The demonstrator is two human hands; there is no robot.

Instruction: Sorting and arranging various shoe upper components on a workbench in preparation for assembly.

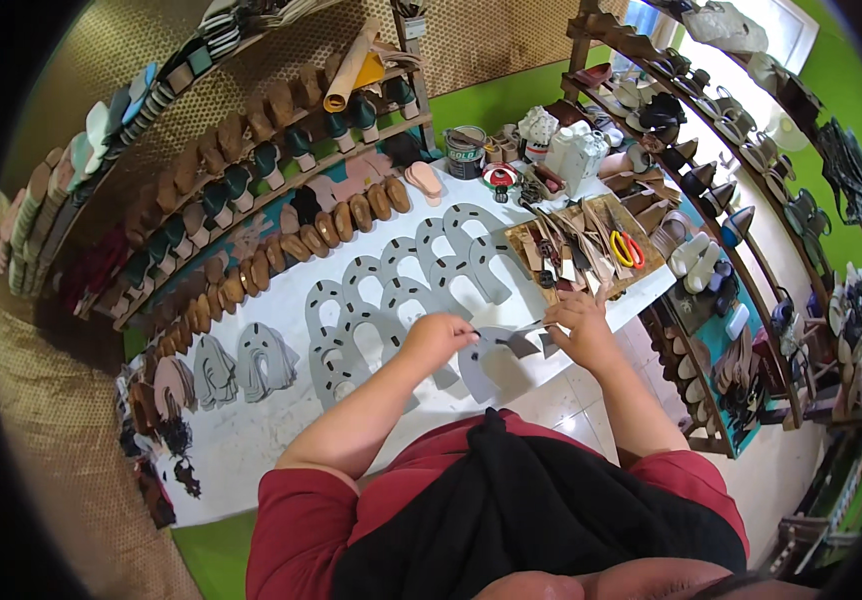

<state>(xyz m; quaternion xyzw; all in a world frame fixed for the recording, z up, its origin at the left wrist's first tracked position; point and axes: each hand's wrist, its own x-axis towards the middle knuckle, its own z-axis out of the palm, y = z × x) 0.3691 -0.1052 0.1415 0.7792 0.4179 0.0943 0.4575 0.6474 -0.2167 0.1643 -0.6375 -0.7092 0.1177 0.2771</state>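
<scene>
A grey U-shaped shoe-upper piece (484,378) lies at the table's front edge between my two hands. My left hand (438,342) comes in from its left side, fingers closed in a pinch, with a small black strip (474,334) at the tips. On the other side, my right hand (579,322) is bent with its fingers partly closed; a thin pale thing points from its fingertips toward the grey piece, too small to name. A dark flat piece (522,345) sits just left of that hand. Several more grey uppers (406,262) with black strips overlap beyond my hands.
A cutting board (606,210) holds leather scraps and yellow-and-red-handled scissors (627,250). Behind it stand a can (465,150) and a white container (577,155). Stacked grey pieces (265,358) and rows of wooden shoe lasts (351,213) line the left. Shoe racks (721,190) rise at right.
</scene>
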